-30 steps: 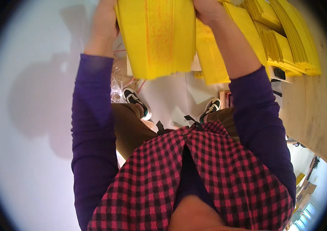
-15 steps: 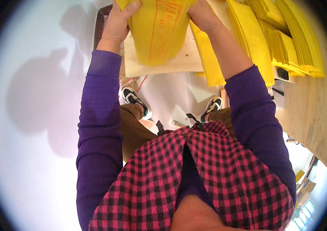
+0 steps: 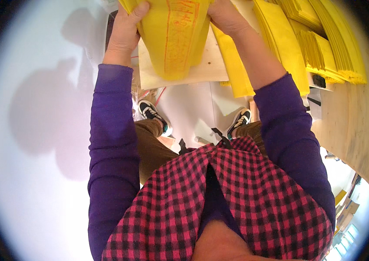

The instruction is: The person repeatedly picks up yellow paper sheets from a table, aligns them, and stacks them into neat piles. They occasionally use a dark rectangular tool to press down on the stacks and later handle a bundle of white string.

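Head view: looking down the person's own body, nearest parts at the lower edge.
Shirt (image 3: pixel 236 204): red-and-black check, worn over purple sleeves (image 3: pixel 110 143) that run up both sides of the picture.
Legs and shoes: brown trousers (image 3: pixel 149 145); two dark shoes with white soles (image 3: pixel 151 114) on the pale floor (image 3: pixel 193 108), toes pointing toward the board.
Board (image 3: pixel 206 65): pale wooden sheet lying flat beyond the shoes, partly covered by the sheaf.
Sheaf (image 3: pixel 171 39): stack of yellow paper sheets with a red printed column down its middle, held above the board, upper end out of frame.
Left hand (image 3: pixel 125 32): closed on the sheaf's left edge, thumb over the front face.
Right hand (image 3: pixel 225 17): gripping the sheaf's right edge, fingers hidden behind the paper.
Loose sheets (image 3: pixel 236 65): yellow, lying just right of the board under the right forearm.
Worktop (image 3: pixel 354 113): light wood, at the right.
Stacks (image 3: pixel 328 43): further piles of yellow paper on the worktop, fanned edges showing.
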### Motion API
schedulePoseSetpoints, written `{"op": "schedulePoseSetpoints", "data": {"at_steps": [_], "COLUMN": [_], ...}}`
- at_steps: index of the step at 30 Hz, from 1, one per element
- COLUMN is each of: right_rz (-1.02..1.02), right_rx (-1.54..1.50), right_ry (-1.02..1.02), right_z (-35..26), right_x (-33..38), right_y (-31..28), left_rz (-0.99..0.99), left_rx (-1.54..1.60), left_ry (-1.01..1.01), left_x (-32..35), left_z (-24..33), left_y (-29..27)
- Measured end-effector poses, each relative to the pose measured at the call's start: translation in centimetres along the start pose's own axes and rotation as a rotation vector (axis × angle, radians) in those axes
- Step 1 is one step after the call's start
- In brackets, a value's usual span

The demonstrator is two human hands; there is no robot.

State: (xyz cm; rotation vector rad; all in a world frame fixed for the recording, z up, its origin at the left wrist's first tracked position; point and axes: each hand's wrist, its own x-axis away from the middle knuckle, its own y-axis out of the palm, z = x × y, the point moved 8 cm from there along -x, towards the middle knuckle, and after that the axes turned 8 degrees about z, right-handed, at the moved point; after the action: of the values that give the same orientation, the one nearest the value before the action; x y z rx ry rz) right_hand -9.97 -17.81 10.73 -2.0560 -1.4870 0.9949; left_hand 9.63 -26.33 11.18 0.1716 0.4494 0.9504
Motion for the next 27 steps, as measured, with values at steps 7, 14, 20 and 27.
{"op": "schedulePoseSetpoints", "data": {"at_steps": [7,14,20,27], "right_rz": [0.280,0.191,0.218,-0.155], "right_rx": [-0.204,-0.145,-0.436,-0.910], "right_ry": [-0.236,-0.004,0.234,0.379], "right_z": [-1.5,-2.6,-7.9,-6.1], "right_x": [1.2,0.1,-2.0,-0.1], "right_y": [-0.1,-2.9,-7.0,0.0], "left_rz": [0.018,0.026,0.077,0.158], "left_rx": [-0.112,-0.093,-0.095,-0.115], "left_ry": [-0.005,0.129,-0.058,-0.459], "left_x": [1.2,0.3,0.5,2.0], "left_z": [-0.6,5.7,12.8,4.7], "left_y": [0.8,3.0,6.6,3.9]}}
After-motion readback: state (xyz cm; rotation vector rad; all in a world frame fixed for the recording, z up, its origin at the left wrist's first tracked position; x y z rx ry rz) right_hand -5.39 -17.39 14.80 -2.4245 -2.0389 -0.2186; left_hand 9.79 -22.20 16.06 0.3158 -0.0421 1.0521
